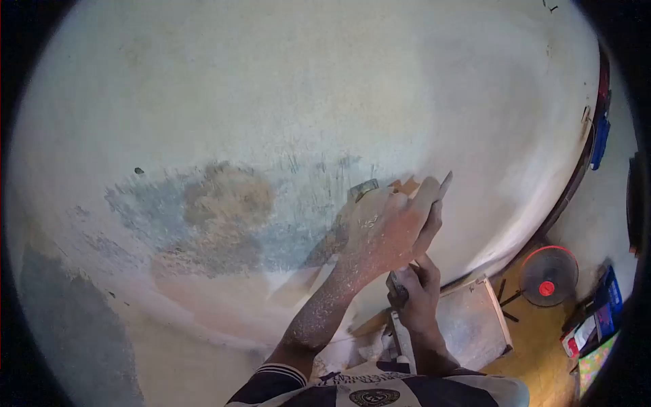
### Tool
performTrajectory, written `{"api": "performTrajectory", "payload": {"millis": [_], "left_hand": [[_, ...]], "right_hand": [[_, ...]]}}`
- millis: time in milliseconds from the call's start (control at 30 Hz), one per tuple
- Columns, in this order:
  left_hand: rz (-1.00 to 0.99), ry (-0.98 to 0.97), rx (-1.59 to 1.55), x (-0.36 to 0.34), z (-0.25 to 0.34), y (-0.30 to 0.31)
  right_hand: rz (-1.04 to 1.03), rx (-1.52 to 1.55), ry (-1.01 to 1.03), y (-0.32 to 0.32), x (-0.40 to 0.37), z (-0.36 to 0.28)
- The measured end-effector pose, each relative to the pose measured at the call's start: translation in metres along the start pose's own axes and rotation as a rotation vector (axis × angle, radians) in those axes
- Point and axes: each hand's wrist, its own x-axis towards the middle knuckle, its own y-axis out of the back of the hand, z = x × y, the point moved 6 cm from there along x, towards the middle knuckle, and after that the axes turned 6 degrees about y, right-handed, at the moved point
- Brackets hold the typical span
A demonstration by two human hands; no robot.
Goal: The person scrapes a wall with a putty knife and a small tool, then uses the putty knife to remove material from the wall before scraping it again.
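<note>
A pale wall (325,88) fills most of the view, with a rough grey-blue patch (298,203) and a brown stain (230,197) in it. Over the right end of this patch is my left hand (393,220), dusted white, its back towards me and its fingers bent. A grey-edged piece (364,190) and a brown flap (407,184) stick out past it; I cannot tell whether they belong to one tool. Just below, my right hand (419,288) is wrapped round a dark handle (399,288), close under the left wrist. The handle's far end is hidden.
A round fan (548,281) with a red hub stands on the brown floor at lower right. Nearer is a dusty, wood-edged panel (471,319). Blue and red packages (597,322) lie at the far right. A small dark hole (139,171) marks the wall.
</note>
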Motion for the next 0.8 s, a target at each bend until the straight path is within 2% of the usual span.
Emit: {"api": "performTrajectory", "payload": {"millis": [67,167,300,367,467,567,600,800], "left_hand": [[0.051,-0.067,0.06,0.003,0.003,0.005],[-0.122,0.021,0.031,0.017,0.003,0.01],[-0.072,0.095,0.062,0.002,0.001,0.002],[-0.102,0.108,0.117,0.012,0.004,0.009],[-0.185,0.156,0.018,0.026,0.007,0.021],[-0.032,0.034,0.093,0.003,0.0,0.008],[-0.146,0.104,0.064,0.0,-0.002,0.004],[-0.103,0.148,0.017,0.016,0.003,0.017]], "right_hand": [[0.048,0.004,-0.002,0.001,0.007,0.004],[0.076,0.02,0.003,-0.018,0.005,-0.026],[0.039,0.049,-0.038,-0.006,-0.002,-0.018],[0.049,0.064,-0.048,0.001,0.009,-0.008],[0.012,0.092,-0.045,-0.015,0.011,-0.031],[-0.023,0.104,-0.014,-0.015,-0.003,-0.024],[-0.003,0.093,-0.031,-0.016,-0.003,-0.021],[0.033,0.111,-0.034,-0.018,0.007,-0.03]]}}
